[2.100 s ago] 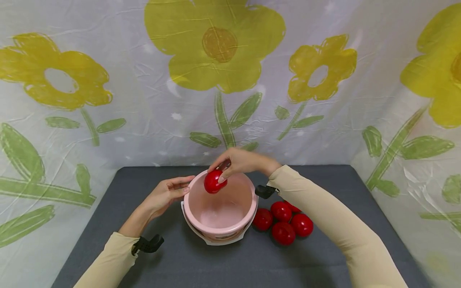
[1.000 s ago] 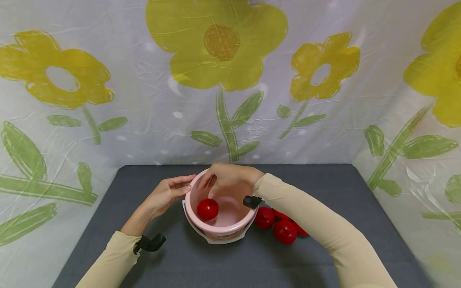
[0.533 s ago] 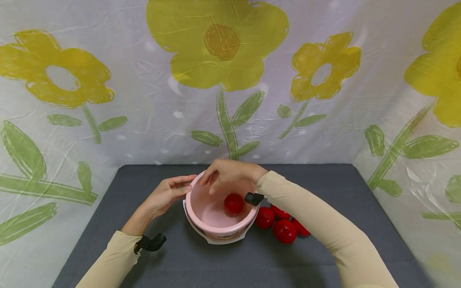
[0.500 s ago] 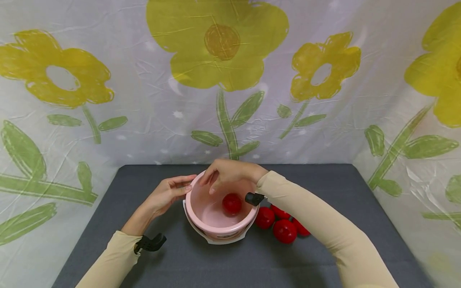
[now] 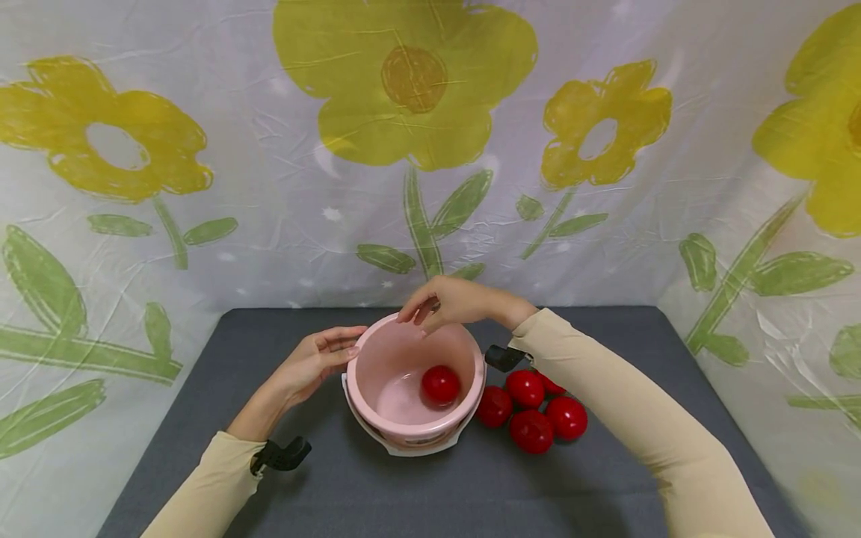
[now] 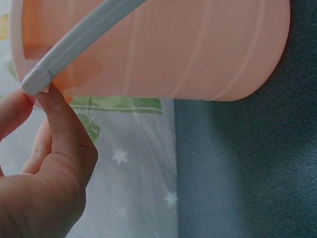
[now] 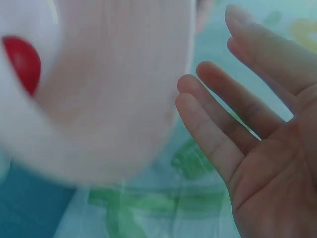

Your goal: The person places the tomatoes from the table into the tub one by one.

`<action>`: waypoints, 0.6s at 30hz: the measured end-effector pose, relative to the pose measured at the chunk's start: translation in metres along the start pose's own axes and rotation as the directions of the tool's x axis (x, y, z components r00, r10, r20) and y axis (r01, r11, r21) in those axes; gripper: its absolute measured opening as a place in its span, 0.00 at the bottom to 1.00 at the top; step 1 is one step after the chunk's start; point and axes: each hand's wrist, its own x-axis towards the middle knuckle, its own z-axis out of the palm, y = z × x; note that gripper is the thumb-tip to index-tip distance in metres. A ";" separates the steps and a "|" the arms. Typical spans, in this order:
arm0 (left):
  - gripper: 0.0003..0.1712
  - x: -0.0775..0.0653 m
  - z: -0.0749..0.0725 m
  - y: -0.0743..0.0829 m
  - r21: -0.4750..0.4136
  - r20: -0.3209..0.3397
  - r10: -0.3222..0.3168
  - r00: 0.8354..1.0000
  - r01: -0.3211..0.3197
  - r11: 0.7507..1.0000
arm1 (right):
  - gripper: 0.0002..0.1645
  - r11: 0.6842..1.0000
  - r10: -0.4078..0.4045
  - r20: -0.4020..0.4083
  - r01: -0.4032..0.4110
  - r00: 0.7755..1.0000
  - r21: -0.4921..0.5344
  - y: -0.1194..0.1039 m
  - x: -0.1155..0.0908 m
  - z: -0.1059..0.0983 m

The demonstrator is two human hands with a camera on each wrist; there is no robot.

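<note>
A pink bucket (image 5: 415, 430) stands upright mid-table with one shiny red ball (image 5: 440, 385) lying in its bottom, toward the right side. At the bucket's left rim, my left hand (image 5: 311, 368) pinches the edge; in the left wrist view its thumb and fingertip meet by the end of the pale handle (image 6: 81, 42). My right hand (image 5: 457, 302) hovers over the bucket's back rim with nothing in it. The right wrist view shows its fingers (image 7: 213, 134) spread and relaxed, with the red ball (image 7: 24, 63) down inside the bucket.
Several more red balls (image 5: 531, 431) sit clustered on the dark grey table (image 5: 403, 497), just right of the bucket under the right forearm. A flower-printed cloth (image 5: 282, 224) hangs behind and at both sides.
My right hand lowered a red ball into the bucket and let go. The ball rolled to the right, and the hand rose back above the rim. My left hand stayed at the rim.
</note>
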 end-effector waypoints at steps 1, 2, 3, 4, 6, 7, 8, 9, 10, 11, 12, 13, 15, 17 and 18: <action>0.36 0.000 0.000 0.000 -0.004 0.001 0.002 1.000 -0.002 1.000 | 0.22 1.000 0.016 -0.017 -0.016 1.000 0.005 0.000 -0.005 -0.003; 0.35 0.000 0.000 0.000 -0.008 0.004 0.007 1.000 -0.007 1.000 | 0.22 0.999 0.033 -0.036 -0.033 0.999 0.007 0.000 -0.011 -0.006; 0.35 0.000 0.000 -0.001 -0.013 0.005 0.012 1.000 -0.012 1.000 | 0.22 0.999 0.048 -0.052 -0.048 0.998 0.011 0.001 -0.017 -0.010; 0.35 0.000 0.000 0.000 -0.015 0.007 0.016 1.000 -0.016 1.000 | 0.23 0.998 0.063 -0.068 -0.062 0.996 0.019 0.002 -0.023 -0.013; 0.35 0.000 0.000 0.000 -0.018 0.006 0.022 1.000 -0.021 1.000 | 0.24 0.995 0.101 -0.096 -0.099 0.990 0.025 0.007 -0.035 -0.018; 0.35 0.000 0.000 0.000 -0.020 0.006 0.022 1.000 -0.022 1.000 | 0.24 0.993 0.116 -0.105 -0.113 0.988 0.036 0.009 -0.041 -0.021; 0.35 -0.001 0.000 0.000 -0.020 0.006 0.023 1.000 -0.023 1.000 | 0.25 0.991 0.131 -0.115 -0.127 0.985 0.045 0.012 -0.048 -0.023; 0.35 -0.001 0.000 0.000 -0.020 0.006 0.022 1.000 -0.022 1.000 | 0.26 0.989 0.146 -0.123 -0.140 0.982 0.055 0.015 -0.055 -0.025; 0.35 -0.001 0.000 -0.001 -0.021 0.005 0.023 1.000 -0.023 1.000 | 0.26 0.986 0.159 -0.132 -0.152 0.978 0.065 0.019 -0.062 -0.027; 0.35 -0.001 0.000 -0.001 -0.022 0.004 0.023 1.000 -0.023 1.000 | 0.26 0.984 0.169 -0.141 -0.160 0.976 0.075 0.021 -0.069 -0.029; 0.35 -0.002 0.000 -0.001 -0.022 0.006 0.024 1.000 -0.024 0.999 | 0.27 0.982 0.179 -0.151 -0.168 0.972 0.084 0.025 -0.076 -0.030; 0.35 -0.002 0.000 0.000 -0.021 0.009 0.026 1.000 -0.026 0.999 | 0.27 0.980 0.189 -0.161 -0.175 0.969 0.094 0.029 -0.083 -0.031; 0.35 -0.002 0.001 0.000 -0.018 0.014 0.030 0.999 -0.030 0.999 | 0.27 0.975 0.211 -0.181 -0.194 0.961 0.108 0.037 -0.099 -0.032; 0.35 -0.003 0.001 -0.001 -0.015 0.019 0.031 0.999 -0.031 0.999 | 0.28 0.969 0.236 -0.196 -0.216 0.952 0.117 0.047 -0.113 -0.031; 0.35 -0.003 0.000 -0.001 -0.014 0.020 0.031 0.999 -0.030 0.999 | 0.28 0.967 0.246 -0.202 -0.227 0.948 0.114 0.052 -0.119 -0.031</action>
